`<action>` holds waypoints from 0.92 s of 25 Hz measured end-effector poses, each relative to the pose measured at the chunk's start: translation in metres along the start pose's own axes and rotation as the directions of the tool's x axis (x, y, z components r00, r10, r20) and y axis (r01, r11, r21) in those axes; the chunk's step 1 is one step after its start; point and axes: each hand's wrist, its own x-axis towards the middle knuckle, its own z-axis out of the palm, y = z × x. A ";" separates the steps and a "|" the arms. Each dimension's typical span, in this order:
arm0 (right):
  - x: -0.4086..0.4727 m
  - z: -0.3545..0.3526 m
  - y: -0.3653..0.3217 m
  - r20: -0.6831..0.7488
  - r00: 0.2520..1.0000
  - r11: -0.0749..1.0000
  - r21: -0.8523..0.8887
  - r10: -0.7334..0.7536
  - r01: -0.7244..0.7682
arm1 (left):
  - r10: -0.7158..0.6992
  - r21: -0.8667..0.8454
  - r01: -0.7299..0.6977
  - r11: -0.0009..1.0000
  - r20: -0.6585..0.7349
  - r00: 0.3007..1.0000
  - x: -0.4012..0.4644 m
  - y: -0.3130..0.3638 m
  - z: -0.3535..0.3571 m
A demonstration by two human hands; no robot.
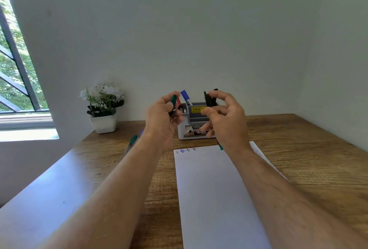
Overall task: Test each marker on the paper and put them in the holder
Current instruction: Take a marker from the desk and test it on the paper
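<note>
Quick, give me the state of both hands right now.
Left hand: gripping a green cap.
Right hand: gripping a green marker, fingers curled round it.

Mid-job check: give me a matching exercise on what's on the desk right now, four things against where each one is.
Things:
1. blue-capped marker
2. green cap
3. flower pot
4. paper

Places:
A. pinched in the left hand
B. flat on the table, scribbles at its far edge
C. standing in the holder
D. by the wall, left of the holder

Pairs: 1-C, 2-A, 3-D, 4-B
</note>
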 end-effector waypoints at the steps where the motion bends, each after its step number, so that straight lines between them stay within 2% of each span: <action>1: 0.000 -0.002 0.001 -0.002 1.000 1.000 0.008 0.018 -0.018 | -0.017 0.124 0.014 0.992 0.017 1.000 -0.001 -0.002 -0.001; 3: 0.001 -0.004 0.003 -0.004 0.997 0.996 0.042 0.079 -0.078 | -0.045 0.369 0.037 0.929 0.013 0.999 0.000 -0.004 -0.002; 4: 0.002 -0.005 0.004 0.002 0.993 0.991 0.058 0.119 -0.119 | -0.034 0.501 0.019 0.865 0.021 0.999 0.003 -0.005 -0.004; 7: 0.003 -0.003 0.007 0.070 0.970 0.967 0.091 0.232 -0.238 | -0.009 0.837 -0.089 0.540 0.111 0.994 0.012 -0.014 -0.012; 10: 0.001 -0.002 0.012 0.123 0.954 0.957 0.059 0.275 -0.283 | -0.099 0.960 -0.085 0.266 0.115 0.988 0.012 -0.023 -0.018; 13: 0.001 -0.004 0.018 0.108 0.957 0.962 -0.073 0.269 -0.262 | -0.247 0.989 -0.115 0.088 0.134 0.960 0.008 -0.025 -0.015; 16: -0.002 -0.002 0.024 0.112 0.954 0.939 -0.240 0.278 -0.245 | -0.317 0.991 -0.132 0.007 0.127 0.940 0.008 -0.025 -0.013; 20: -0.009 0.000 0.029 0.188 0.923 0.901 -0.350 0.337 -0.258 | -0.326 0.990 -0.139 0.016 0.137 0.936 0.006 -0.026 -0.011; 23: -0.008 -0.002 0.027 0.174 0.926 0.884 -0.399 0.335 -0.245 | -0.320 0.990 -0.141 0.010 0.137 0.938 0.005 -0.025 -0.010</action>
